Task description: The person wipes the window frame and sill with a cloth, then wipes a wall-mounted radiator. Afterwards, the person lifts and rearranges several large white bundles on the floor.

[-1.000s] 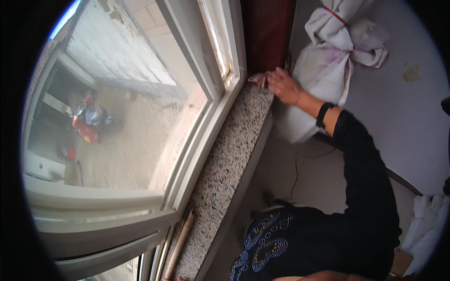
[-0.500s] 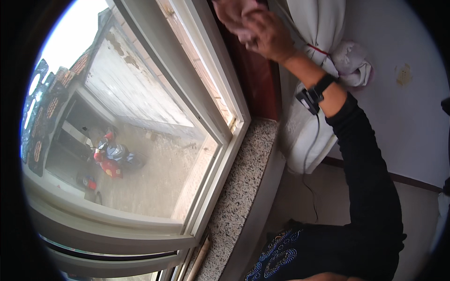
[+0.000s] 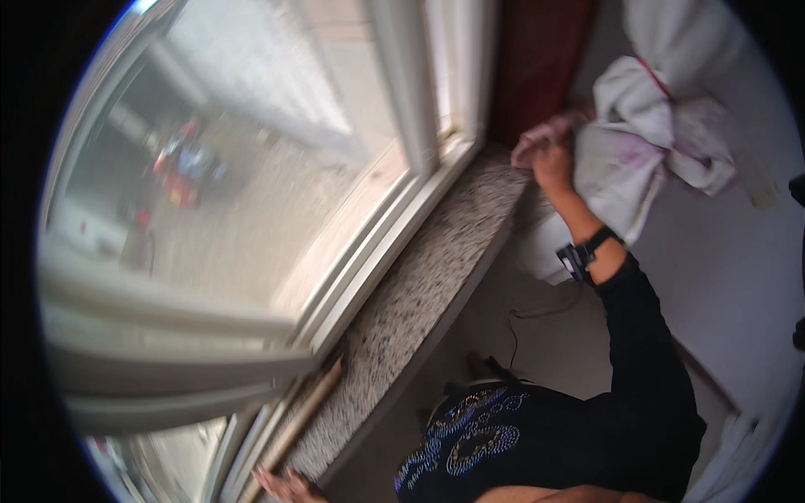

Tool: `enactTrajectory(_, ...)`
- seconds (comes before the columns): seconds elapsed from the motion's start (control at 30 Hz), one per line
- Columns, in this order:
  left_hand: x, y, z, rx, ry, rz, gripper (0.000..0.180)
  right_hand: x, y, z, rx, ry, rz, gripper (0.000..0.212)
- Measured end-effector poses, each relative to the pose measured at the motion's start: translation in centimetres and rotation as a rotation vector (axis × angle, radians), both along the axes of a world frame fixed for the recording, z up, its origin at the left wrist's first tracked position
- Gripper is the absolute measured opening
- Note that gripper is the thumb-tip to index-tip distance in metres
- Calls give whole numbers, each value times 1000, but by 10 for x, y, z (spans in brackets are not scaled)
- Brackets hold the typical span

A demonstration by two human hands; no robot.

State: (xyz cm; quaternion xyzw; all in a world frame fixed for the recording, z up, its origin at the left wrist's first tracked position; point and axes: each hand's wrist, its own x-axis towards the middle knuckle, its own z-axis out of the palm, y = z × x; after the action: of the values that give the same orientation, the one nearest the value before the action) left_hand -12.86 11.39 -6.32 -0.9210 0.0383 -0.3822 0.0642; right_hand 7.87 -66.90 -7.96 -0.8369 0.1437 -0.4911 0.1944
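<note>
The right hand (image 3: 552,165) has brought its clutched pink rag (image 3: 547,132) down to the granite windowsill (image 3: 419,281), upper right (left hand (image 3: 291,487), bottom: grip unclear).

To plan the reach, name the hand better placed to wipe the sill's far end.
Probably the right hand: it holds the pink cloth at the far end of the speckled sill; the left hand is at the near end.

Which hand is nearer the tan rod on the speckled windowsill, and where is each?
Left. The left hand is by the near end of the tan rod; blur hides whether they touch. The right hand, holding a pink cloth, is at the far end of the sill.
</note>
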Motion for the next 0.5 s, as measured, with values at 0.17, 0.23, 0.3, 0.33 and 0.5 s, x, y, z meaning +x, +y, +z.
enactTrajectory(0.17,11,-4,-18,-567,120,179,69,-51,-17,-115,-141,535,-48,32)
enactTrajectory(0.23,17,2,-15,-233,164,257,76,-85,-7,-132,-37,198,204,24)
enactTrajectory(0.3,25,0,-15,-332,56,135,73,-115,25,-137,-500,-127,229,16)
enactTrajectory(0.33,27,-1,-13,-301,30,98,72,-150,54,-144,17,133,397,19)
enactTrajectory(0.5,-7,20,11,-531,-23,-193,72,-231,246,-140,963,1112,829,35)
